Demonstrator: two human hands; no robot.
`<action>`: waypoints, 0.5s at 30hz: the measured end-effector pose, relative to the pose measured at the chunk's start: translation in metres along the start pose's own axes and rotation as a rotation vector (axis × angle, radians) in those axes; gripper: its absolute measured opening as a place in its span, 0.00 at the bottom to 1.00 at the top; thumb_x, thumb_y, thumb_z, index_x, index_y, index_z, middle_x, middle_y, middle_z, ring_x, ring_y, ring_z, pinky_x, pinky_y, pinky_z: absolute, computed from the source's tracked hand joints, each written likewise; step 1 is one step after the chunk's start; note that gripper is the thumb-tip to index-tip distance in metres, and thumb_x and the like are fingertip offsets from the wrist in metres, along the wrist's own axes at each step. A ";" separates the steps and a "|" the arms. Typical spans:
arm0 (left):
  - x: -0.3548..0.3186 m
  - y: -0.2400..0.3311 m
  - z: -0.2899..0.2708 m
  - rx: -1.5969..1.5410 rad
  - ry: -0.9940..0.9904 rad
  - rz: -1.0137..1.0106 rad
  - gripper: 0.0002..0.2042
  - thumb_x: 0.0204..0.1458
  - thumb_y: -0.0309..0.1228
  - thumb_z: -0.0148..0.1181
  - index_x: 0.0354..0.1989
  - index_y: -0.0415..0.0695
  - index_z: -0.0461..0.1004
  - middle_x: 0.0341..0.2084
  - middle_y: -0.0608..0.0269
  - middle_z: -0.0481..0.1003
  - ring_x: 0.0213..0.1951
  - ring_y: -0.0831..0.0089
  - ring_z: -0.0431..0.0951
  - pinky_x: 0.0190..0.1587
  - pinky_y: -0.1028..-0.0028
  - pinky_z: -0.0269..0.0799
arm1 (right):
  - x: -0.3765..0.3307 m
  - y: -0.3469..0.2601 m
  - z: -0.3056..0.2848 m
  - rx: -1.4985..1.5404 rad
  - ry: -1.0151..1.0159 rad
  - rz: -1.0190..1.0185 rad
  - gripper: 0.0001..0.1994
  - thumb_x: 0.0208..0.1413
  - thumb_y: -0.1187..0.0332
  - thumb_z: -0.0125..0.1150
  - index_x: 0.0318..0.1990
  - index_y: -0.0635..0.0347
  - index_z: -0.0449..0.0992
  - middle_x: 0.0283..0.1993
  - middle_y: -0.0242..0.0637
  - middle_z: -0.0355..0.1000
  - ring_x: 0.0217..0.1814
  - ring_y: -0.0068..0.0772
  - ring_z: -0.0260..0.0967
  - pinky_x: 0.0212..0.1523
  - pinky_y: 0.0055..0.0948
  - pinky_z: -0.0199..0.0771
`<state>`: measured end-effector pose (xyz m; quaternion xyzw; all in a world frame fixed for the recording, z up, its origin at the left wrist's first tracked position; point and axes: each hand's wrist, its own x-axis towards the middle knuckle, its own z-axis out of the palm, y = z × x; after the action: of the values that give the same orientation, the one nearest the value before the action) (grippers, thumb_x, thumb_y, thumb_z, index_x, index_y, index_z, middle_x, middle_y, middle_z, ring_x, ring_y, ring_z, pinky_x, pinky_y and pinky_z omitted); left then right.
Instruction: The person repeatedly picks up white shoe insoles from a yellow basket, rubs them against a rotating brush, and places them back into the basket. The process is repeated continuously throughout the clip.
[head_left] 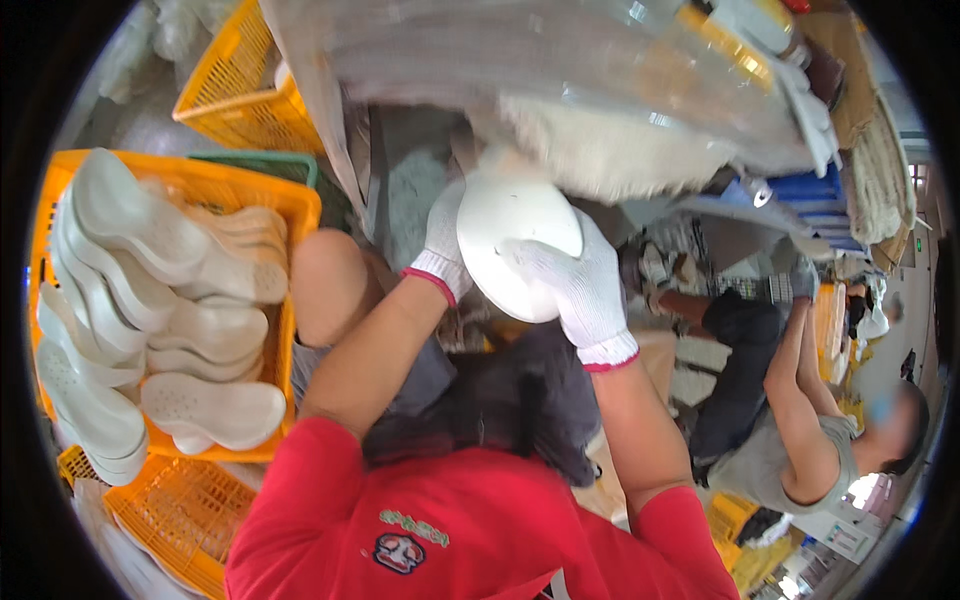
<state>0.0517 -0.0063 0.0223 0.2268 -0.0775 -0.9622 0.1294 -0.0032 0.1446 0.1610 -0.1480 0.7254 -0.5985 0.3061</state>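
Gripping white sole (510, 225) from both sides with left hand (445, 238) and right hand (588, 285), near bench's (560, 50) close edge, likely for steadiness; other soles (140, 215) nested along crate's (303, 210) left edge, probably saving space.

i'm in a workshop, by the look of it one for footwear: white shoe soles (215, 408) fill an orange crate (300, 205) at my left, more plastic baskets (185, 515) stand about, my hands (592, 285) are gloved, and a co-worker (795, 460) reaches forward at my right.

red shirt (470, 525): green lettering (413, 525), emblem (399, 553) | far right: green sign (919, 245) | wording unreadable
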 end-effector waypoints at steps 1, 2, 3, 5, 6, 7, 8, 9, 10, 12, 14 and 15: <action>0.008 0.007 0.004 0.074 0.043 0.041 0.27 0.77 0.49 0.49 0.66 0.36 0.75 0.58 0.47 0.83 0.57 0.51 0.84 0.64 0.55 0.82 | 0.012 -0.003 0.005 0.104 0.027 0.025 0.30 0.50 0.66 0.86 0.60 0.68 0.82 0.51 0.41 0.86 0.51 0.31 0.84 0.52 0.35 0.85; 0.009 0.014 0.004 0.186 0.071 0.132 0.26 0.77 0.48 0.49 0.65 0.36 0.76 0.56 0.47 0.83 0.56 0.51 0.85 0.63 0.55 0.83 | 0.018 -0.007 0.009 -0.051 -0.070 -0.003 0.27 0.58 0.72 0.79 0.64 0.72 0.78 0.54 0.44 0.84 0.52 0.31 0.83 0.55 0.31 0.84; 0.012 0.018 0.008 0.292 0.199 0.166 0.25 0.77 0.45 0.45 0.63 0.36 0.77 0.53 0.45 0.85 0.53 0.49 0.86 0.61 0.54 0.84 | 0.021 -0.009 0.012 -0.070 -0.057 0.097 0.27 0.58 0.73 0.78 0.64 0.72 0.78 0.55 0.45 0.84 0.52 0.32 0.84 0.55 0.31 0.85; 0.007 0.020 0.013 0.123 0.125 0.042 0.26 0.76 0.46 0.44 0.62 0.36 0.78 0.53 0.43 0.85 0.53 0.48 0.86 0.61 0.54 0.84 | 0.015 -0.012 0.014 0.071 -0.062 0.130 0.26 0.59 0.73 0.77 0.64 0.72 0.79 0.55 0.47 0.85 0.52 0.35 0.85 0.55 0.33 0.86; 0.004 0.018 0.014 0.012 0.118 -0.068 0.26 0.76 0.47 0.44 0.62 0.36 0.79 0.53 0.42 0.85 0.52 0.47 0.86 0.61 0.54 0.84 | 0.008 -0.011 0.013 0.166 -0.028 0.154 0.25 0.60 0.73 0.76 0.64 0.72 0.79 0.55 0.47 0.85 0.52 0.36 0.86 0.55 0.34 0.86; 0.006 0.010 0.018 0.098 0.256 -0.184 0.29 0.76 0.50 0.43 0.65 0.35 0.76 0.57 0.41 0.83 0.54 0.47 0.86 0.62 0.53 0.84 | 0.002 -0.010 0.008 0.223 0.036 0.163 0.24 0.61 0.73 0.75 0.64 0.72 0.79 0.56 0.48 0.84 0.54 0.38 0.86 0.58 0.35 0.86; 0.009 0.005 0.020 0.028 -0.021 -0.142 0.31 0.76 0.52 0.43 0.68 0.35 0.73 0.60 0.42 0.82 0.55 0.47 0.86 0.62 0.56 0.84 | 0.002 -0.007 0.006 0.351 0.103 0.126 0.22 0.62 0.73 0.74 0.63 0.71 0.80 0.56 0.45 0.85 0.56 0.36 0.84 0.59 0.34 0.84; 0.014 -0.003 0.026 0.112 0.000 -0.120 0.31 0.76 0.51 0.43 0.70 0.35 0.72 0.62 0.42 0.81 0.56 0.48 0.85 0.62 0.56 0.84 | 0.003 -0.005 0.001 0.266 0.100 0.087 0.21 0.63 0.73 0.72 0.62 0.70 0.81 0.56 0.44 0.85 0.56 0.35 0.84 0.59 0.35 0.84; 0.018 -0.006 0.028 0.188 0.038 -0.089 0.30 0.77 0.50 0.42 0.71 0.34 0.70 0.63 0.42 0.80 0.57 0.49 0.85 0.62 0.56 0.84 | 0.004 -0.003 -0.002 0.188 0.107 0.059 0.19 0.64 0.73 0.71 0.61 0.69 0.81 0.56 0.42 0.85 0.57 0.34 0.83 0.59 0.35 0.83; 0.027 -0.009 0.033 0.315 0.120 0.113 0.27 0.78 0.46 0.42 0.70 0.34 0.72 0.61 0.43 0.81 0.57 0.52 0.85 0.59 0.56 0.86 | 0.007 0.003 -0.005 0.263 0.035 -0.109 0.17 0.60 0.72 0.76 0.55 0.69 0.83 0.51 0.43 0.85 0.50 0.33 0.85 0.51 0.33 0.85; 0.032 -0.002 0.030 0.287 0.161 0.037 0.24 0.78 0.43 0.44 0.67 0.35 0.74 0.56 0.47 0.83 0.55 0.55 0.86 0.58 0.56 0.86 | 0.016 0.013 -0.006 0.551 0.063 0.185 0.18 0.58 0.72 0.78 0.53 0.69 0.84 0.48 0.44 0.86 0.46 0.32 0.85 0.47 0.31 0.86; 0.034 0.003 0.027 0.218 0.111 -0.003 0.24 0.78 0.43 0.45 0.66 0.36 0.75 0.54 0.48 0.84 0.53 0.55 0.86 0.58 0.56 0.85 | 0.024 0.022 -0.002 0.473 0.080 0.069 0.22 0.58 0.73 0.78 0.58 0.72 0.81 0.51 0.46 0.85 0.48 0.34 0.86 0.50 0.32 0.87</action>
<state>0.0110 -0.0168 0.0323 0.2924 -0.1739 -0.9343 0.1069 -0.0202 0.1375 0.1340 -0.0236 0.5813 -0.7462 0.3237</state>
